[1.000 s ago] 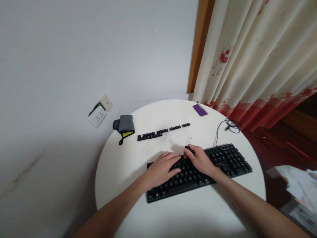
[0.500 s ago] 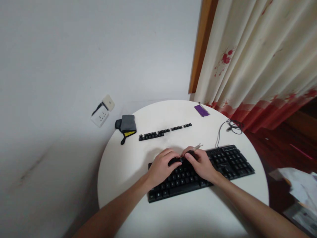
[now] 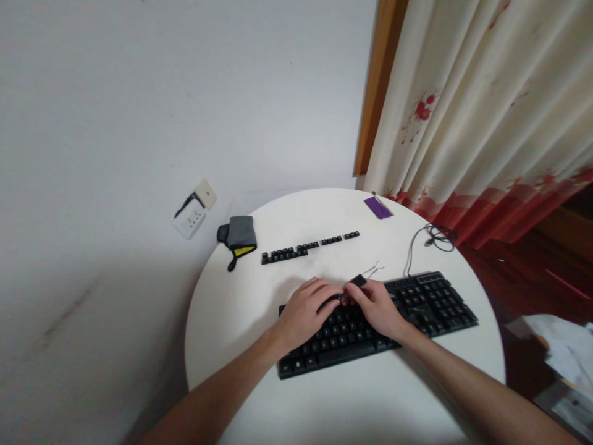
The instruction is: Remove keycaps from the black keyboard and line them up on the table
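My right hand (image 3: pixel 377 306) is closed round the black handle of a wire keycap puller (image 3: pixel 359 280). The puller's thin wires point away to the upper right. My left hand (image 3: pixel 308 312) meets it from the left, thumb and index finger curled together at the fingertips. Something small and dark sits there, too hidden to name. Both hands are over the upper left part of a black keyboard (image 3: pixel 333 355) and cover several of its keys. Loose black keycaps (image 3: pixel 285 254) lie in rows on the table behind the hands.
The round white table (image 3: pixel 259 408) stands against the wall. A grey pouch with yellow lining (image 3: pixel 243 232) lies at its left edge, a purple card-like piece (image 3: pixel 378 207) at the back. The keyboard's cable (image 3: pixel 440 235) is coiled at the right. A curtain (image 3: pixel 445 123) hangs beyond.
My right hand has turned the keycap puller so that its black handle and both wires show more clearly. My left hand has hardly moved. The view has shifted slightly.
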Demonstrator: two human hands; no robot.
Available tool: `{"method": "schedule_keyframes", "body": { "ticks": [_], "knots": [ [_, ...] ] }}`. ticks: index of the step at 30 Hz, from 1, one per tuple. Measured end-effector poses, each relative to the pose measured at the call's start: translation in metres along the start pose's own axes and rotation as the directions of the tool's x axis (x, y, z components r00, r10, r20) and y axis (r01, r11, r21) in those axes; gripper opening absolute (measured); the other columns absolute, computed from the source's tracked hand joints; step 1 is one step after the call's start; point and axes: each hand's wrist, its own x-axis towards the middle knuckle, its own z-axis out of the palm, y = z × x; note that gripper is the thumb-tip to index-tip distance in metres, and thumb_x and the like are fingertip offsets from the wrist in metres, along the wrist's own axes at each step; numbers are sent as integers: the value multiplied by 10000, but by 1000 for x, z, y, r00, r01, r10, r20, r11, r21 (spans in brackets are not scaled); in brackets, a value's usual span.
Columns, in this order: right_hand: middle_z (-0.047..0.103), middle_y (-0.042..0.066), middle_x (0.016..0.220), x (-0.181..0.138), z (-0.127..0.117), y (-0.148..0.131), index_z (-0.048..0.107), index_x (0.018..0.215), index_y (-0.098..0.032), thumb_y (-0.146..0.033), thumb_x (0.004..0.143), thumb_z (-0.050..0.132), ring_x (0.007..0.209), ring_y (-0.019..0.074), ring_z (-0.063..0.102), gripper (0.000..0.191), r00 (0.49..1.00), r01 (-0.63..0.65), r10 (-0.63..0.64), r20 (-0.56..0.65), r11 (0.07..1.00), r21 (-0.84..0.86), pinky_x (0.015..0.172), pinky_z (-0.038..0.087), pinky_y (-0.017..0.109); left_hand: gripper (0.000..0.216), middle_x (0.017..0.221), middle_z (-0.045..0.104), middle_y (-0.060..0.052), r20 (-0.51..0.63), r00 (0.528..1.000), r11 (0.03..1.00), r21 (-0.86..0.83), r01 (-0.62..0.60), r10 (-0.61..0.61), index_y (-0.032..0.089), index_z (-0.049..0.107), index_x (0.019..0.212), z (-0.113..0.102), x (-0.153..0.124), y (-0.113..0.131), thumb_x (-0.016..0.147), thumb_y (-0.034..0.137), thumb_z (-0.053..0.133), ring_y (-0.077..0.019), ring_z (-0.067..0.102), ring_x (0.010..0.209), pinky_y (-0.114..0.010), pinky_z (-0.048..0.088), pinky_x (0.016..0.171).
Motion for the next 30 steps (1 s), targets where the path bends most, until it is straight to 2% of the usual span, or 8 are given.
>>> {"method": "schedule_keyframes", "body": {
  "ticks": [4,11,16,24,30],
  "knots": [
    [675,36,662,-1,0,0,656,665,-160,-441,947,515,650,176,614,422,999,-23,22,-27,999,-35,666,473,282,241,1043,671,-51,18,999,997,70,-42,41,221,621,1177,2,-1,-2,976,252,491,-199,577,977,-379,482,922],
    [667,36,658,-1,2,2,650,654,-155,-444,941,522,645,173,611,426,999,-34,33,-35,999,-42,652,465,277,240,1047,672,-60,11,997,990,112,-80,79,209,632,1171,1,-1,-2,957,216,524,-203,574,961,-363,498,864],
    [662,38,658,-2,2,1,651,665,-149,-449,938,521,646,173,611,426,999,-45,44,-29,999,-26,648,469,274,198,1071,646,-60,-9,997,992,100,-73,74,215,650,1103,2,-1,-2,946,185,534,-196,577,976,-352,499,870],
    [668,26,684,-3,4,2,663,720,-146,-446,943,508,665,166,600,405,999,-31,30,-20,997,-63,642,463,257,156,994,641,-62,-8,996,992,91,-92,93,195,649,1044,1,0,-3,948,184,527,-201,564,939,-353,503,844],
    [675,28,644,-1,3,-2,674,675,-158,-475,924,531,638,171,620,427,999,-48,49,-10,999,16,644,484,269,143,980,650,-54,-10,994,992,64,-110,111,197,654,1028,2,0,-1,946,188,537,-192,558,921,-347,495,841]
  ]
}}
